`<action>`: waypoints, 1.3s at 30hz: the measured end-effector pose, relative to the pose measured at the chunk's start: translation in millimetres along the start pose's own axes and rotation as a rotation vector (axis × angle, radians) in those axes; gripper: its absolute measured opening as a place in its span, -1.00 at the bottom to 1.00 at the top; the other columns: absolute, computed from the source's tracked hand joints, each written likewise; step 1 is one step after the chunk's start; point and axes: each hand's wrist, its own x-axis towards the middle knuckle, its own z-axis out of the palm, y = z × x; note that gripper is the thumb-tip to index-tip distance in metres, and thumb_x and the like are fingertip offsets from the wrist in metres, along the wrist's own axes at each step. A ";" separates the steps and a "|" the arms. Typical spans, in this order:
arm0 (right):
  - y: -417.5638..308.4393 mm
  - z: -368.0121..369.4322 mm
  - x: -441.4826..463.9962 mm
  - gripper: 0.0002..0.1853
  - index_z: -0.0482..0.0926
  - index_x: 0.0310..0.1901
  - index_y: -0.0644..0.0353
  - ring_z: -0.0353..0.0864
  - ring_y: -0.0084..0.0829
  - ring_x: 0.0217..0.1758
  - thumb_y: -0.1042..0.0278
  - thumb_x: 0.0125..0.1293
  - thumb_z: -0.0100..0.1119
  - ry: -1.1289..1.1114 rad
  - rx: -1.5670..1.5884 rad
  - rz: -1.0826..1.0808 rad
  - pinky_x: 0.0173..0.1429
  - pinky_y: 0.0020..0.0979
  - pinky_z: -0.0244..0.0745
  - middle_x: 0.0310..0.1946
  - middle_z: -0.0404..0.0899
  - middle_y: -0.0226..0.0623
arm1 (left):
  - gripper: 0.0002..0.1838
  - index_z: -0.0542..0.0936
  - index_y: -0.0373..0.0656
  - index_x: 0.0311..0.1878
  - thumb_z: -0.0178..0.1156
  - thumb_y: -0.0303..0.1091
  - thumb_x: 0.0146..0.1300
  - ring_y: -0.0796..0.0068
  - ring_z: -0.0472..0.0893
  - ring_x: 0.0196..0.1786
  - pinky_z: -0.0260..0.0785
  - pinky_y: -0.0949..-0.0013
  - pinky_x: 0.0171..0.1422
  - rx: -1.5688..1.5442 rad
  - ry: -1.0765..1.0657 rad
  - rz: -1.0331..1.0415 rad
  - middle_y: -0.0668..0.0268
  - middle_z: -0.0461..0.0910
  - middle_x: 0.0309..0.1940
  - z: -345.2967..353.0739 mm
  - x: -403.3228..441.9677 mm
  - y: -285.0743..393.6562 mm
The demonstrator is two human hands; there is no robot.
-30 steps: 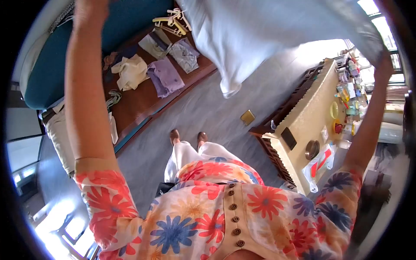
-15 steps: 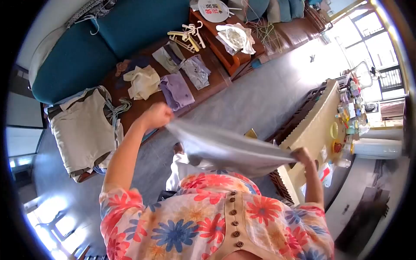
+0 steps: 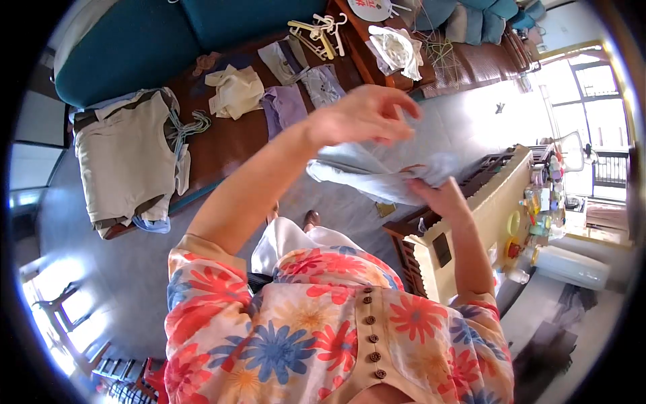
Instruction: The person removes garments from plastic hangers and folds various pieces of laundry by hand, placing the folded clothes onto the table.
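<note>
My right hand [image 3: 441, 199] grips a pale blue-grey garment [image 3: 360, 172], which hangs folded over in the air to the left of the hand. Its far end beside the fingers is blurred. My left hand [image 3: 367, 116] is raised above the garment, fingers curved and apart, with nothing visible in them. Behind my left forearm lie a purple folded garment [image 3: 281, 108] and a patterned light garment [image 3: 323, 84], both partly covered by the arm. A cream garment [image 3: 235, 92] is bunched on the brown bench seat [image 3: 225, 145].
Light trousers or tops lie in a stack [image 3: 124, 158] at the seat's left end. Plastic hangers [image 3: 323, 34] rest near a wooden side table [image 3: 350, 30] bearing white cloth [image 3: 397, 52]. At right stands a long table [image 3: 464, 242] with bottles and containers.
The garment was stretched between both hands; now only my right hand has it, folded over. My left hand has let go and moved right and up. The view has shifted slightly.
</note>
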 end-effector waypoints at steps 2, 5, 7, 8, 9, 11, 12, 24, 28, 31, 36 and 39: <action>-21.2 -18.3 -13.6 -0.81 0.56 -0.16 0.27 0.45 -0.60 -0.29 0.44 0.20 0.12 0.040 0.132 0.036 -0.15 -0.56 0.37 -0.35 0.57 -0.45 | -0.70 0.51 -0.27 -0.10 0.18 -0.43 0.06 0.67 0.47 -0.37 0.34 0.60 -0.26 -0.046 0.063 0.002 0.40 0.54 -0.40 -18.7 -20.7 -39.1; -45.1 -31.4 -20.8 -0.82 0.56 -0.17 0.29 0.45 -0.62 -0.25 0.42 0.23 0.09 -0.006 0.013 -0.077 -0.13 -0.57 0.35 -0.31 0.56 -0.43 | -0.65 0.51 -0.29 -0.10 0.22 -0.46 -0.02 0.65 0.47 -0.35 0.34 0.57 -0.23 0.131 0.110 -0.107 0.40 0.53 -0.37 -27.6 -56.0 -118.2; -48.4 -35.1 -20.7 -0.81 0.55 -0.16 0.29 0.45 -0.60 -0.21 0.41 0.24 0.07 0.021 0.043 -0.197 -0.10 -0.56 0.35 -0.27 0.55 -0.41 | -0.64 0.51 -0.29 -0.11 0.23 -0.45 -0.05 0.61 0.48 -0.40 0.36 0.51 -0.25 0.068 0.110 -0.267 0.39 0.54 -0.43 -24.7 -80.4 -157.5; -49.5 -37.1 -21.6 -0.80 0.55 -0.15 0.30 0.45 -0.59 -0.20 0.41 0.25 0.07 0.034 0.057 -0.255 -0.08 -0.55 0.34 -0.25 0.55 -0.40 | -0.63 0.51 -0.28 -0.11 0.24 -0.44 -0.06 0.59 0.49 -0.42 0.37 0.49 -0.27 -0.035 0.087 -0.379 0.38 0.55 -0.46 -18.1 -89.6 -165.0; -51.0 -40.1 -24.1 -0.79 0.54 -0.14 0.32 0.47 -0.55 -0.18 0.40 0.25 0.06 0.077 0.046 -0.186 -0.06 -0.52 0.34 -0.24 0.55 -0.36 | -0.64 0.52 -0.28 -0.12 0.23 -0.43 -0.06 0.59 0.49 -0.44 0.37 0.48 -0.29 -0.012 0.001 -0.475 0.37 0.56 -0.47 -9.1 -95.1 -172.9; -55.2 -39.9 -25.7 -0.78 0.53 -0.13 0.33 0.46 -0.55 -0.18 0.41 0.25 0.06 0.108 0.085 -0.191 -0.05 -0.51 0.34 -0.24 0.56 -0.34 | -0.65 0.53 -0.27 -0.13 0.22 -0.41 -0.06 0.59 0.48 -0.48 0.37 0.47 -0.33 0.039 -0.174 -0.664 0.36 0.57 -0.49 10.9 -105.1 -176.7; -55.9 -39.4 -25.8 -0.78 0.53 -0.13 0.34 0.46 -0.55 -0.18 0.41 0.25 0.06 0.122 0.106 -0.197 -0.05 -0.50 0.34 -0.23 0.56 -0.33 | -0.67 0.54 -0.27 -0.15 0.23 -0.39 -0.04 0.60 0.48 -0.46 0.36 0.47 -0.34 0.094 -0.155 -0.614 0.36 0.58 -0.47 24.5 -107.5 -176.1; -18.2 -144.2 -76.8 -0.64 0.45 -0.03 0.31 0.46 -0.44 -0.07 0.37 0.13 0.18 0.464 -0.027 0.077 0.07 -0.42 0.33 -0.14 0.52 -0.31 | -0.80 0.62 -0.18 -0.28 0.30 -0.34 0.01 0.65 0.50 -0.29 0.31 0.54 -0.16 -0.639 0.333 -0.274 0.40 0.60 -0.38 52.2 -61.1 -166.8; -19.4 -153.0 -64.5 -0.49 0.39 0.09 0.22 0.44 -0.42 0.03 0.47 0.04 0.23 0.365 -0.360 -0.067 0.16 -0.42 0.27 -0.02 0.47 -0.29 | -0.79 0.61 -0.25 -0.21 0.26 -0.44 0.05 0.66 0.53 -0.28 0.36 0.55 -0.12 -0.604 0.230 -0.186 0.39 0.61 -0.34 58.1 -52.5 -114.1; -22.7 -81.7 -26.9 -0.27 0.28 0.22 0.06 0.39 -0.34 0.15 0.40 -0.07 0.34 0.066 -0.523 -0.574 0.20 -0.36 0.27 0.13 0.38 -0.24 | -0.80 0.60 -0.25 -0.20 0.24 -0.42 0.08 0.70 0.47 -0.36 0.33 0.57 -0.26 -0.655 0.180 -0.155 0.43 0.57 -0.42 89.0 -34.8 -90.5; 11.1 2.0 4.9 -0.72 0.54 -0.23 0.27 0.49 -0.58 -0.43 0.35 0.01 0.30 -0.189 -0.344 -0.027 -0.33 -0.49 0.40 -0.51 0.55 -0.37 | -0.80 0.57 -0.24 -0.18 0.19 -0.42 0.11 0.76 0.42 -0.38 0.29 0.60 -0.36 -0.523 0.161 -0.158 0.48 0.51 -0.46 101.6 -39.5 -99.7; 3.4 -3.4 0.5 -0.84 0.53 -0.42 0.29 0.24 -0.74 -0.57 0.37 0.13 0.22 -0.186 -0.250 0.059 -0.50 -0.60 0.25 -0.66 0.35 -0.56 | -0.73 0.53 -0.24 -0.11 0.19 -0.40 0.11 0.74 0.41 -0.37 0.30 0.57 -0.34 -0.544 0.109 -0.084 0.46 0.53 -0.39 95.6 -61.5 -103.0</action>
